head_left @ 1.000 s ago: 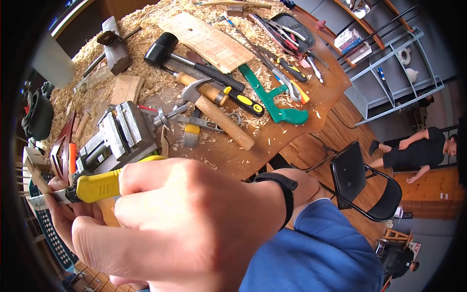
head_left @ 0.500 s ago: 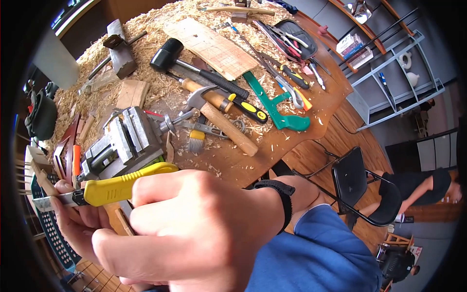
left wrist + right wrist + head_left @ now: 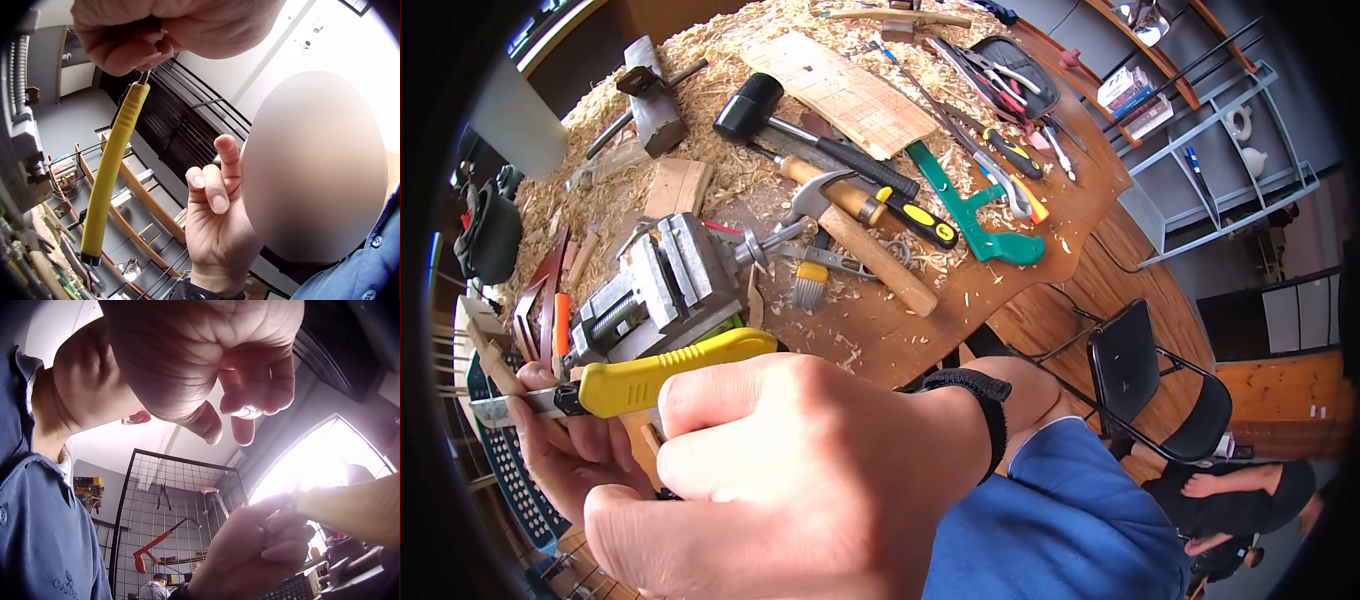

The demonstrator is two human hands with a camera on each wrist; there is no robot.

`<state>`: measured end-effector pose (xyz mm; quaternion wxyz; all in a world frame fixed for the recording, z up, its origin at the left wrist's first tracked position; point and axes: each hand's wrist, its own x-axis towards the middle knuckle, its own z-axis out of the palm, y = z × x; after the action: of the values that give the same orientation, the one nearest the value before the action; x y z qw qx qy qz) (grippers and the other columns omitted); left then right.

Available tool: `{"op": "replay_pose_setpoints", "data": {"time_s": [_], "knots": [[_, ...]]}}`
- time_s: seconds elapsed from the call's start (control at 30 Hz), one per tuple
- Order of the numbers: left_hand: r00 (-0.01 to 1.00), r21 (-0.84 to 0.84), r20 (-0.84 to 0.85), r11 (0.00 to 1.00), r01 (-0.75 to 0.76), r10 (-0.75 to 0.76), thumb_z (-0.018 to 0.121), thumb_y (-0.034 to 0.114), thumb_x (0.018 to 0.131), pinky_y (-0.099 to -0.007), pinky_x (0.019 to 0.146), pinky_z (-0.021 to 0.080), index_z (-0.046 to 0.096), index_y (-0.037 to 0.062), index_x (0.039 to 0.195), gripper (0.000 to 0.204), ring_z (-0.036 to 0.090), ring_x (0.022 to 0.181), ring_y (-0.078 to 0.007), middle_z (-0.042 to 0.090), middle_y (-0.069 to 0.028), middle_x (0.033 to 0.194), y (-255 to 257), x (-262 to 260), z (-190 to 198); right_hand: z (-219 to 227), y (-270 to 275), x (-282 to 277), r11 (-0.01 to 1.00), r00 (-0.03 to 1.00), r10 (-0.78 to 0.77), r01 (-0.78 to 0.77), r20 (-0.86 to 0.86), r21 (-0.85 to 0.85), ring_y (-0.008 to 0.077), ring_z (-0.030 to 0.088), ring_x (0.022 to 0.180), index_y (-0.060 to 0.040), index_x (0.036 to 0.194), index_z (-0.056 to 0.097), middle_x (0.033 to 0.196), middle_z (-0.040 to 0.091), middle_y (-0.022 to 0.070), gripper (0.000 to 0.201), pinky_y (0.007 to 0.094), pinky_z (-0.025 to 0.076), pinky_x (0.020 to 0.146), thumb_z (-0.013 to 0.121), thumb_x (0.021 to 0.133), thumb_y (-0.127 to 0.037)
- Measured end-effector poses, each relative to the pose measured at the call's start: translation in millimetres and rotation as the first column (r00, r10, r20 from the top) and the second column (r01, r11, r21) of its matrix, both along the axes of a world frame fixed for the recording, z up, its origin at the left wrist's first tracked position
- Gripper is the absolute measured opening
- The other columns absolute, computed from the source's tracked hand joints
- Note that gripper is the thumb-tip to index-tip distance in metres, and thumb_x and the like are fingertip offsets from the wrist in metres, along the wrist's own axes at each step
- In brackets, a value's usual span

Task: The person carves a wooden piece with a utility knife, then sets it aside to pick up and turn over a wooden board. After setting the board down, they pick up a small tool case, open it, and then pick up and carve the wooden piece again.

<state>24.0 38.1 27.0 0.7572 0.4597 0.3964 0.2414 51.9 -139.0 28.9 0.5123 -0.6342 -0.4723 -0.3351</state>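
Note:
The left hand (image 3: 575, 450) pinches a yellow-handled utility knife (image 3: 670, 370) by its metal blade end; the handle points right. Behind the blade a pale wooden piece (image 3: 492, 362) shows, and whether the fingers touch it I cannot tell. In the left wrist view the left hand (image 3: 178, 28) grips the blade end above the hanging yellow handle (image 3: 109, 175). The right hand (image 3: 800, 470), wearing a black wristband, is in front of the handle. From the right wrist view, the right hand (image 3: 212, 362) is empty, its fingers loosely bent.
On the shaving-strewn table (image 3: 900, 345) are a metal vise (image 3: 670, 280), claw hammer (image 3: 875, 260), black mallet (image 3: 750, 105), green-handled saw (image 3: 980, 225), wooden board (image 3: 840, 90) and brush (image 3: 809, 285). A black folding chair (image 3: 1125, 365) stands right, with a person (image 3: 1240, 500) beyond it.
The tabletop and knife have shifted slightly right in the head view. The person in the background has moved down the frame. The left hand keeps its pinch on the blade end.

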Motion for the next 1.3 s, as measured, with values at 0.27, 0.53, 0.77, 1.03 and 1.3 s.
{"op": "replay_pose_setpoints", "data": {"time_s": [0.27,0.53,0.77,1.03,1.3], "knots": [[0.887,0.028,0.424,0.981,0.192,-0.185,0.053,0.039,0.106,-0.0199,0.05,0.042,0.068,0.0062,0.118,0.037,0.045,0.052,-0.0036,0.041,0.0072,0.059,-22,-7,-10,14,-31,13,0.973,0.997,0.076,-0.073,0.007,-0.219,0.0147,0.059,0.059,-0.0242,0.123,0.071,0.082,0.065,0.0021,0.036,0.0311,0.046,0.056,0.065,0.088,-0.022],[0.744,0.343,0.382,0.831,0.437,-0.549,0.046,0.034,0.111,-0.0245,0.048,0.04,0.062,-0.0048,0.116,0.042,0.042,0.048,-0.0073,0.044,0.0034,0.059,-14,-4,-3,-9,-38,40,0.794,0.99,-0.127,0.061,-0.067,-0.605,0.0312,0.067,0.078,0.0052,0.139,0.058,0.098,0.069,0.0149,0.064,0.0405,0.053,0.07,0.08,0.081,-0.012],[0.675,0.117,0.466,0.796,0.594,-0.572,0.043,0.032,0.106,-0.0192,0.042,0.029,0.038,-0.006,0.15,0.059,0.029,0.057,-0.0049,0.035,0.0047,0.079,-2,3,0,-14,-35,50,0.892,0.971,-0.204,0.132,-0.123,-0.433,0.0309,0.066,0.068,0.0037,0.14,0.058,0.089,0.066,0.0142,0.064,0.041,0.054,0.061,0.078,0.08,-0.008],[0.785,0.357,0.39,0.865,0.353,-0.481,0.048,0.02,0.11,-0.0205,0.051,0.044,0.053,-0.002,0.139,0.036,0.039,0.061,-0.0028,0.042,0.0049,0.078,15,13,-5,-4,-46,59,0.841,0.928,-0.349,0.248,-0.13,-0.48,0.032,0.067,0.074,-0.0044,0.135,0.066,0.091,0.068,0.0122,0.056,0.0411,0.054,0.065,0.081,0.082,-0.014],[0.774,0.471,0.352,0.815,0.338,-0.526,0.051,0.02,0.11,-0.0217,0.071,0.044,0.062,-0.0051,0.13,0.034,0.05,0.074,-0.0053,0.054,0.0023,0.091,21,13,-13,9,-60,57,0.671,0.88,-0.452,0.23,-0.144,-0.705,0.0349,0.068,0.076,-0.0072,0.135,0.066,0.09,0.068,0.0142,0.056,0.0428,0.053,0.067,0.081,0.081,-0.014]]}}
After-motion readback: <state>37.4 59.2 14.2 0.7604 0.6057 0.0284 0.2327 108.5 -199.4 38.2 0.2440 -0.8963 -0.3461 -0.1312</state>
